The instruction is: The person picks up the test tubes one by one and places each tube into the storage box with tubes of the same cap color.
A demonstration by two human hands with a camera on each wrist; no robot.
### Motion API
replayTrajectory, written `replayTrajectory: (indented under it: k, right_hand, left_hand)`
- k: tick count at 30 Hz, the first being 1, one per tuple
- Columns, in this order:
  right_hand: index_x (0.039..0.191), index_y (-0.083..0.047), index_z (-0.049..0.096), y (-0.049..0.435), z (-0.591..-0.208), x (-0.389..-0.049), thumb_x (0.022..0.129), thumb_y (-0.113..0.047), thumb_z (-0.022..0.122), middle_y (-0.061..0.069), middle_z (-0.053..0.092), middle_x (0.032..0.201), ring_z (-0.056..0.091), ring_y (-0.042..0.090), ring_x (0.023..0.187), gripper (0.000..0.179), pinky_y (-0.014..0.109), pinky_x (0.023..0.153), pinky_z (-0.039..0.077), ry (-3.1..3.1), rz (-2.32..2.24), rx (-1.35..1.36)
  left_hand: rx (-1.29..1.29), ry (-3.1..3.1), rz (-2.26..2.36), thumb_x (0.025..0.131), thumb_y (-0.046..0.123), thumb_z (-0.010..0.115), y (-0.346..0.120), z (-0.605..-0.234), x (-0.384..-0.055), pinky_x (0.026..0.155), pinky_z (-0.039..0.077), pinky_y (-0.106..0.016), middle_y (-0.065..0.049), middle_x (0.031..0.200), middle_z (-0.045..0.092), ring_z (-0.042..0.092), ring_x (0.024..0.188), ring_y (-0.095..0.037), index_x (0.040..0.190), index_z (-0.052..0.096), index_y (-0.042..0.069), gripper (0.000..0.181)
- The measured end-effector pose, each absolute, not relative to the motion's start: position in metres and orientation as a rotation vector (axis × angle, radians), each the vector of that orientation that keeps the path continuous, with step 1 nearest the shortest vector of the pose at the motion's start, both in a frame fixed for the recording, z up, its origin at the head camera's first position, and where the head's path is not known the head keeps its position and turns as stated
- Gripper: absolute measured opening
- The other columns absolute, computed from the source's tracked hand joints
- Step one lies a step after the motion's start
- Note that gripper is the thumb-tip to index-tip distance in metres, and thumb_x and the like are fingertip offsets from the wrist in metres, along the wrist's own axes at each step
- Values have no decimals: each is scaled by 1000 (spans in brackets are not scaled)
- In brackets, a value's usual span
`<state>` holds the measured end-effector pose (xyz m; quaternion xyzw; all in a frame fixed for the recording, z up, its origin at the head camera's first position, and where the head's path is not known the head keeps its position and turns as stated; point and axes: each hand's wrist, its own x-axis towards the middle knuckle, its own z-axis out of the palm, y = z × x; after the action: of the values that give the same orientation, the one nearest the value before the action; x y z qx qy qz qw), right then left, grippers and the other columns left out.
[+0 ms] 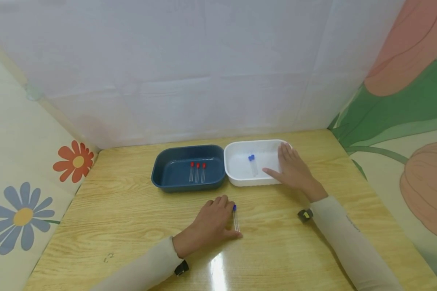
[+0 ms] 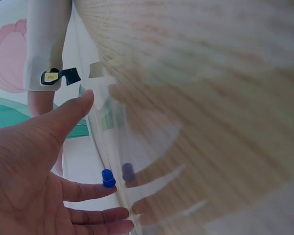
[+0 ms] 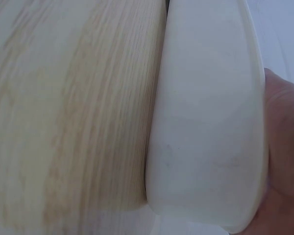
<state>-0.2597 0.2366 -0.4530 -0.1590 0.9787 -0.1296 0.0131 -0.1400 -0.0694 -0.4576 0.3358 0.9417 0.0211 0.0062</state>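
A clear tube with a blue cap lies on the wooden table, beside my left hand. That hand spans the tube, its thumb near the plain end and its index finger by the cap. In the left wrist view the fingers are extended and spread. My right hand reaches over the right end of a white tray, fingers straight and thumb apart. Two blue-capped tubes lie together inside this tray. In the right wrist view, the tray's outer wall hides most of the hand.
Left of the white tray, close against it, stands a dark blue tray holding three red-capped tubes. Both trays are near the back of the table. A white sheet hangs behind, with flower-patterned panels at the sides.
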Motion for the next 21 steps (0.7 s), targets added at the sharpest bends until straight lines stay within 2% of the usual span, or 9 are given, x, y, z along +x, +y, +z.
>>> replayTrajectory:
  k: [12,21]
  right_hand:
    - [157,11,1,236,-451,-259,98,-74,35,26,-9,165,-10,37,154,109,48,124,-3,3041,-414,-499]
    - [157,12,2,236,-450,-258,98,-74,34,27,-9,165,-9,38,154,109,48,124,-3,3044,-406,-501]
  left_hand:
    - [1084,2945,107,79,79,64,-70,-456,-141,84,52,-38,-2,105,52,54,97,-20,123,60,11,82]
    - [1144,2951,40,80,80,63,-70,-450,-145,85,52,-39,-5,108,54,56,98,-22,126,60,7,87]
